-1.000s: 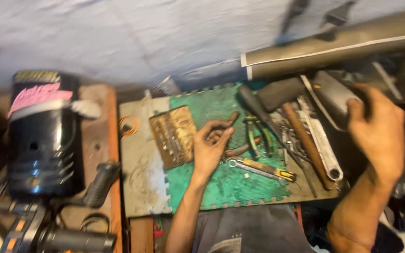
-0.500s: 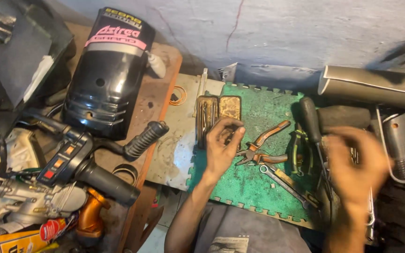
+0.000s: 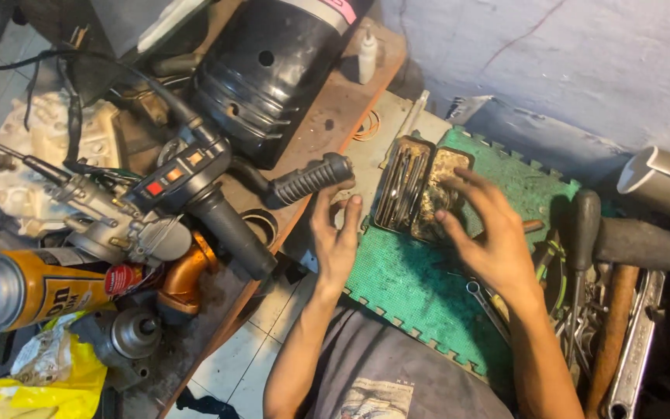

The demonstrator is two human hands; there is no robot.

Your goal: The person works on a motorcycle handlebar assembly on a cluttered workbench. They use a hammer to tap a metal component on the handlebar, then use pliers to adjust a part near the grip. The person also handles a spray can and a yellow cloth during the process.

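left hand (image 3: pixel 336 237) sits center frame, fingers up & loosely spread, holding nothing, fingertips near the black rubber handlebar grip (image 3: pixel 309 179) and just left of the open tool case (image 3: pixel 420 188). right hand (image 3: pixel 490 239) is right of center, fingers splayed wide, fingertips over/touching the case's right half; cannot tell if it presses down, not pinching anything. the case is a worn brown tin w/ thin metal tools inside, lying open at upper center on the edge of the green foam mat (image 3: pixel 416 291), partly on a grey sheet beside it. mat spans center to right of frame.

right edge: black-handled screwdriver (image 3: pixel 583 233), wooden-handled hammer (image 3: pixel 618 326), long silver wrench (image 3: pixel 636 349), a small spanner (image 3: pixel 486 302) under the right wrist. upper center: big black cover (image 3: pixel 273 74) on the wooden counter (image 3: pixel 343 97). left: handlebar switch unit (image 3: pixel 184 174) w/ cables, carburetor (image 3: pixel 110 221), orange spray can (image 3: pixel 29 283) lower left, yellow bag (image 3: pixel 56 388) in the bottom left corner.
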